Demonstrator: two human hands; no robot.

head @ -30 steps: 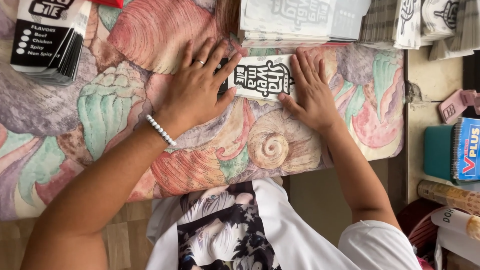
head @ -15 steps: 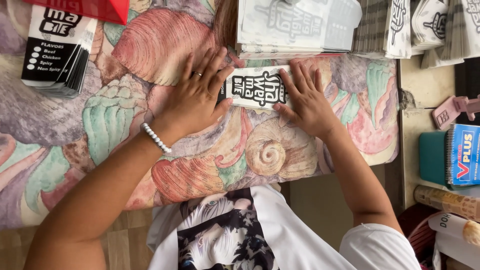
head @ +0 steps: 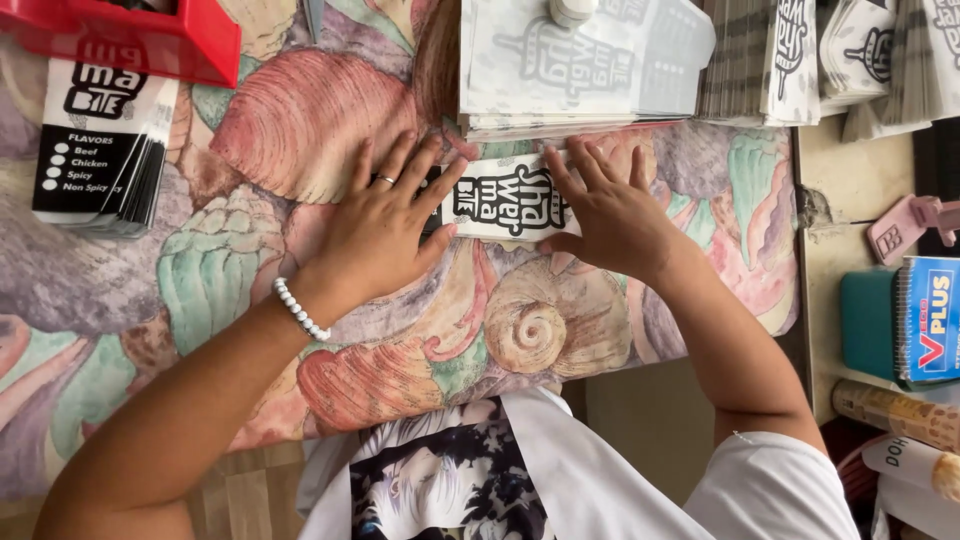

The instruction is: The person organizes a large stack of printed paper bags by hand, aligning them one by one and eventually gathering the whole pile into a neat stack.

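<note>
Both hands flat, fingers spread, gripping nothing: left hand (head: 385, 235) pressing the left end of the small printed paper sleeve (head: 510, 198), right hand (head: 612, 215) on its right end, sleeve lying on the seashell tablecloth (head: 300, 130). Looks mid-fold, crease being pressed down. Just beyond the sleeve, stack of unfolded sheets (head: 585, 65), so plenty left; far left of it, pile of finished sleeves (head: 100, 150) under red tray (head: 150, 35)
</note>
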